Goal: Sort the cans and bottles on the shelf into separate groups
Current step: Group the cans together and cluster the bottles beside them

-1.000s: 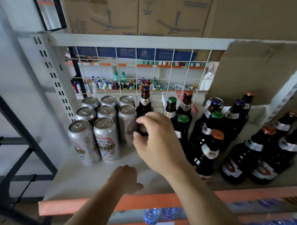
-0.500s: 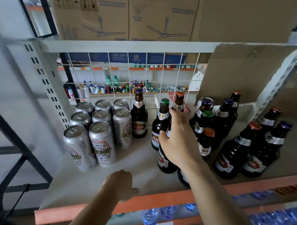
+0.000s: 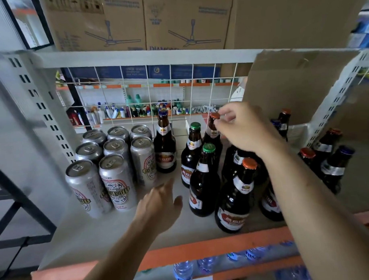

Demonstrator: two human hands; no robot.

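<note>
— What is seen, largest first?

— Cardboard boxes (image 3: pixel 96 23) are stacked on top. Below them, a pale shelf (image 3: pixel 95 239) is backed by a wire grid (image 3: pixel 136 93).

— How are the goods laid out?

— Silver cans (image 3: pixel 117 161) are packed in rows at the left of the shelf. Dark bottles (image 3: pixel 204 181) are gathered in the middle and at the right. One blue-capped bottle (image 3: pixel 164 146) is set just beside the cans, a little apart from the other bottles.

— And the hands?

— The right hand (image 3: pixel 248 131) is reached toward the back, where the orange cap (image 3: pixel 215 116) of a rear bottle (image 3: pixel 212 139) is pinched between thumb and fingertips. The left hand (image 3: pixel 158 205) is held flat with fingers straight and nothing grasped, low between the cans and the bottles. Whether the shelf is touched by it cannot be told.
</note>
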